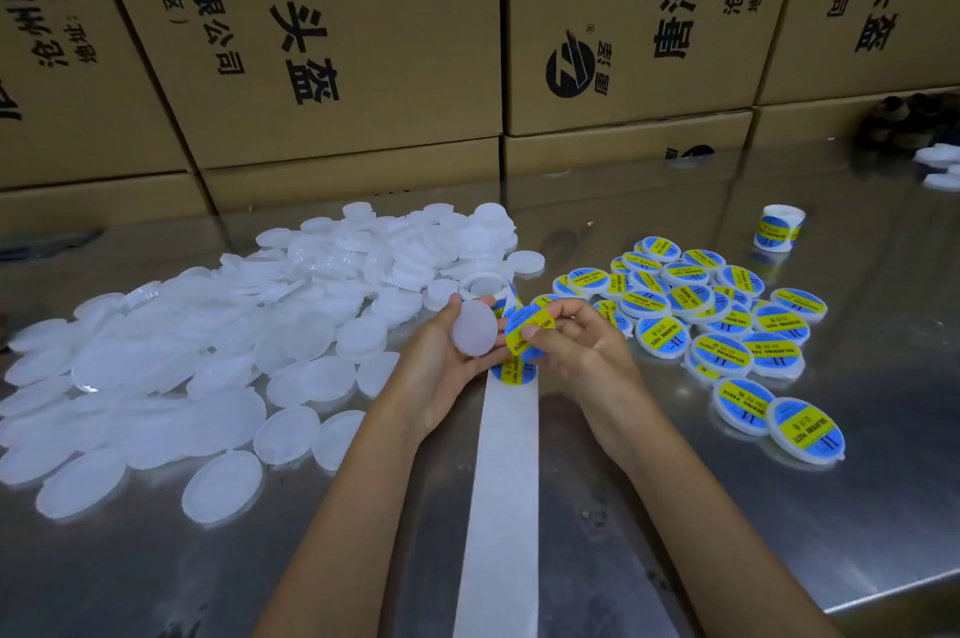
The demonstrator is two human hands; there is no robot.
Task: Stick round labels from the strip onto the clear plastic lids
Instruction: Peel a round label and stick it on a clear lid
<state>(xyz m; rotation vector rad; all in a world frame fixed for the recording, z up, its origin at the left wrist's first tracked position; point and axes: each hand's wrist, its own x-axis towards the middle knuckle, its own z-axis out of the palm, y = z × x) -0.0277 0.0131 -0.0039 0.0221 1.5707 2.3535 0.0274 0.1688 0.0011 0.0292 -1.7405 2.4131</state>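
Stacked cardboard boxes (337,40), their contents hidden, wall off the far side of a steel table (675,507). A broad heap of unlabelled clear lids (208,351) covers its left part; a smaller cluster of labelled lids (717,320) lies at right, with a label roll (777,228) beyond. A white backing strip (506,481) runs between the forearms. The left hand (441,367) cups one bare lid (474,328); just beside it, the right hand (576,341) pinches a blue-and-yellow round label (527,328).

Your surface (675,507) is shiny metal. A big heap of bare clear lids (218,351) sits left, labelled lids (727,320) cluster right, a white backing strip (506,507) runs down the middle toward you, and a label roll (778,228) stands far right.
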